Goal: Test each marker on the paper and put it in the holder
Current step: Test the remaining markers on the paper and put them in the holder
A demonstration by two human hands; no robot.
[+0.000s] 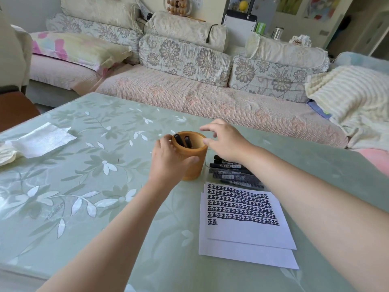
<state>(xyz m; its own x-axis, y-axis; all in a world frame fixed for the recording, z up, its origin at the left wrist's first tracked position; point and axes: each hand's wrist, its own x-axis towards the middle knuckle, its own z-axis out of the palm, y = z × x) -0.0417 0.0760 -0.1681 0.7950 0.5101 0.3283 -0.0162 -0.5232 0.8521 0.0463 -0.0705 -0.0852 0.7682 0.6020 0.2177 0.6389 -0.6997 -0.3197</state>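
Observation:
A round wooden holder point(194, 165) stands upright on the table with two black markers point(183, 140) leaning inside it. My left hand point(168, 160) grips the holder's left side, fingers on the rim and thumb across the front. My right hand point(225, 140) hovers just right of the rim, fingers relaxed and holding nothing. Several black markers point(229, 171) lie in a pile to the right of the holder, partly hidden by my right forearm. White paper sheets point(248, 234) lie in front of the pile, with rows of black characters on the top sheet.
The table point(84, 186) has a pale green floral cover. A white tissue point(40, 140) lies at its far left. A sofa point(189, 93) with cushions runs along the table's far edge, with a cream blanket point(347, 95) at right.

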